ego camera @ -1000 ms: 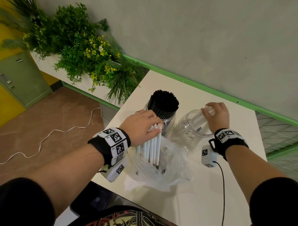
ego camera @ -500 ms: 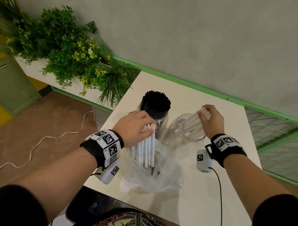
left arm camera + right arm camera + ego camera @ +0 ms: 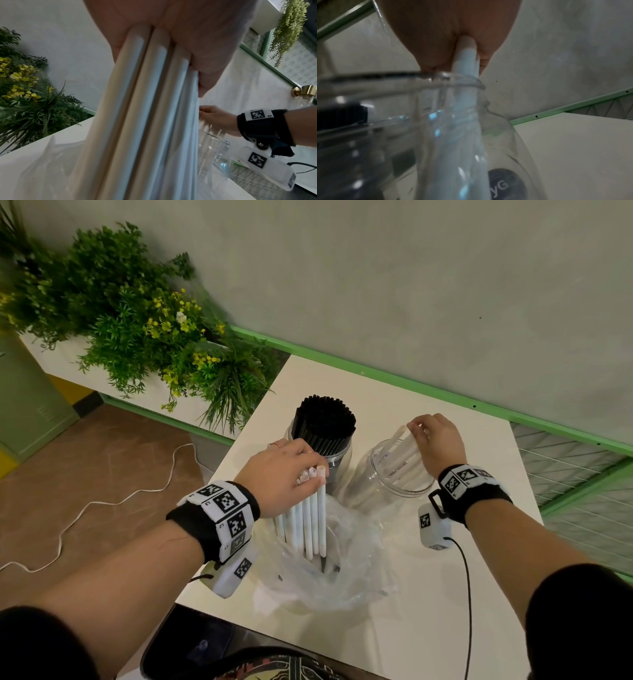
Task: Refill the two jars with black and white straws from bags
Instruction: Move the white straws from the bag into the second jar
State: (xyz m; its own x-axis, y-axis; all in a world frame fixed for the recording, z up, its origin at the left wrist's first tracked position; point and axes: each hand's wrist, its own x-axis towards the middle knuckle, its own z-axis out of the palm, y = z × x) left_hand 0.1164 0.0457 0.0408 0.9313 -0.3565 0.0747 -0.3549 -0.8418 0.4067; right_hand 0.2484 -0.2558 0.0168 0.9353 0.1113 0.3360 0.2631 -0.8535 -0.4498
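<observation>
A jar packed with black straws [image 3: 323, 424] stands at the back of the white table [image 3: 428, 628]. Right of it a clear glass jar [image 3: 387, 491] holds a few white straws [image 3: 399, 460] that lean toward its far rim. My right hand [image 3: 433, 441] pinches their upper ends above the jar mouth [image 3: 467, 59]. My left hand [image 3: 286, 474] grips a bundle of white straws [image 3: 310, 522] upright, with their lower ends inside a crumpled clear plastic bag [image 3: 329, 570] in front of the jars. The left wrist view shows the bundle [image 3: 145, 108] close up under my fingers.
A planter of green plants with yellow flowers [image 3: 137, 330] runs along the left of the table. A green rail [image 3: 445, 395] and grey wall lie behind it. A white cable [image 3: 102, 505] trails on the brown floor. A dark object [image 3: 191, 642] sits below the table's near edge.
The white straws in my right hand have gone lower into the clear jar. My left hand still holds its bundle over the bag, about where it was.
</observation>
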